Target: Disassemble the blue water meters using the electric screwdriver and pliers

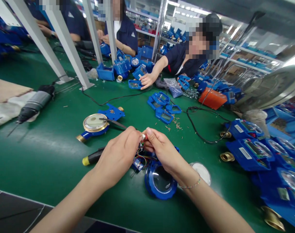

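My left hand [119,153] is closed in a pinch, its fingertips meeting those of my right hand [163,150]. Between them shows a small red-and-white part [144,137], mostly hidden by the fingers. Coloured wires [144,158] hang just below, near a small blue-and-silver piece [137,164]. A slim dark tool like tweezers [115,123] runs from the left knuckles over a brass-rimmed water meter [95,123]; whether the hand grips it I cannot tell. Under my right wrist lies a round blue meter housing [161,181] with a clear window.
A yellow-ended black handle [92,157] lies left of my left hand. An electric screwdriver [36,103] rests farther left. Blue frames [163,106] and loose screws [175,124] lie ahead, near a co-worker's hand [147,80]. Blue meters [249,153] line the right; a white round container [202,173] stands by my right forearm.
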Demonstrator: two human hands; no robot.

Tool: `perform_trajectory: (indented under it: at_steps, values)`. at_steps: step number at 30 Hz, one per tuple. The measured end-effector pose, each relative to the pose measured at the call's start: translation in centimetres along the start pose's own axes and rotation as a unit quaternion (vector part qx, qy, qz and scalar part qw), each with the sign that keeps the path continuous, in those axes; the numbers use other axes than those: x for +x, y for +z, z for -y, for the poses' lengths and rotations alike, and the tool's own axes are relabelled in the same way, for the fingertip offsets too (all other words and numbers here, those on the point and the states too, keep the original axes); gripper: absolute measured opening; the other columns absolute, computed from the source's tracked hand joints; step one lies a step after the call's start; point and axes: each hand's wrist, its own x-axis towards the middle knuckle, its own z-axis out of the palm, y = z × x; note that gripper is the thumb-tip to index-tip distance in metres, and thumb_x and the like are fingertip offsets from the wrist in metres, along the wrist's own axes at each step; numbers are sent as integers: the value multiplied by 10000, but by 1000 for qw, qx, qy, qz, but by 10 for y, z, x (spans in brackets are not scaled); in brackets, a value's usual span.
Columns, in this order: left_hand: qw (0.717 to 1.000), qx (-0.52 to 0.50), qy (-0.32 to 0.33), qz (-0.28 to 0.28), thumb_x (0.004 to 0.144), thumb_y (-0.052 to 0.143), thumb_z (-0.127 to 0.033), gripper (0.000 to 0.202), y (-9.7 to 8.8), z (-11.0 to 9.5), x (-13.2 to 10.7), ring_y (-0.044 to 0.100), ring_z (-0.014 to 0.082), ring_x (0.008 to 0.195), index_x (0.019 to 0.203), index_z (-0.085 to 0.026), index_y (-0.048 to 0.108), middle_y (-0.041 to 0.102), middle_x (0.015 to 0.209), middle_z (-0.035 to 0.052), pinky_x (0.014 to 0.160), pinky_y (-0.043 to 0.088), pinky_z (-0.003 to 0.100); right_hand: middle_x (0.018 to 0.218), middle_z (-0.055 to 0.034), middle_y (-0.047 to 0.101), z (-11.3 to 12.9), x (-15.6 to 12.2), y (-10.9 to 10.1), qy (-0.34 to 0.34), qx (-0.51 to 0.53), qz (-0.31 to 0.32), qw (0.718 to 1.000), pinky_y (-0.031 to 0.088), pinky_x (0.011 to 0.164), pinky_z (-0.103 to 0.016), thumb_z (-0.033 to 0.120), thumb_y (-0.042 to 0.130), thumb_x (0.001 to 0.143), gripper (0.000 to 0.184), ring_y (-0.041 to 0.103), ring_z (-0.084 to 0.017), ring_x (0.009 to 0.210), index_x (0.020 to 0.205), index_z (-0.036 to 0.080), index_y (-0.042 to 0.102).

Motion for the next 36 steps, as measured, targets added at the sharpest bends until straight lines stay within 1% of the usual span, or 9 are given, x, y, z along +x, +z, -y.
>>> perform_trajectory:
  at_steps: [3,9,17,21,26,29,33,35,36]
  values:
    - [1000,11,-14,-15,996,411,-154,138,4,0,1,535,152,689,898,-168,508,528,809,15,618,393,281,651,63,357,-1,1,0,4,-4,-6,1000,212,517,-225,600,602,888,441,262,-83,558,784,176,534]
    - [991,-120,-62,12,1010,425,-182,116,-3,2,7,587,97,764,943,-181,519,583,860,-11,732,439,201,633,83,270,0,3,-4,10,-9,13,1000,184,510,-232,572,561,924,415,191,-87,547,780,189,495]
    - [990,-101,24,92,1005,422,-170,116,-14,15,10,534,113,722,935,-196,511,520,831,-21,675,411,232,694,37,356,-6,3,-10,10,-124,-1,992,267,557,-251,570,468,961,403,311,-125,616,757,226,423]
    - [985,-94,18,146,989,424,-134,107,-15,17,8,524,127,745,970,-200,506,500,875,-11,686,407,255,690,35,372,-5,2,-11,-32,-211,-10,977,280,591,-268,491,400,1002,374,337,-135,634,735,230,395]
    - [990,-100,-28,97,976,407,-144,132,-6,7,8,537,145,750,886,-197,487,518,844,4,678,416,269,678,39,390,-3,-1,-6,-89,-316,-51,943,275,629,-284,398,364,1032,349,357,-134,632,730,224,393]
    - [982,-157,-95,45,970,437,-178,139,-3,-1,9,507,109,657,841,-201,483,503,756,-28,619,401,235,697,36,403,-6,-2,-3,-85,-293,-54,951,288,632,-279,408,366,1035,339,367,-134,645,756,223,424]
    - [907,-323,-269,36,971,466,-300,128,3,-7,7,465,85,545,885,-213,503,502,674,-61,511,376,205,747,21,416,-12,1,-3,-42,-152,-35,987,325,638,-268,479,420,1008,344,392,-138,690,784,220,455]
    - [874,-372,-312,35,974,460,-355,166,4,-7,5,473,87,533,901,-215,510,533,675,-56,496,381,207,750,25,403,-12,1,-2,-29,-84,-30,996,324,619,-260,501,454,990,345,375,-129,666,792,218,462]
    - [876,-367,-312,34,973,466,-366,179,4,-6,4,490,91,547,902,-213,525,553,685,-49,509,390,211,742,30,391,-12,1,-1,-26,-64,-30,997,318,605,-256,502,465,985,343,358,-124,647,796,217,467]
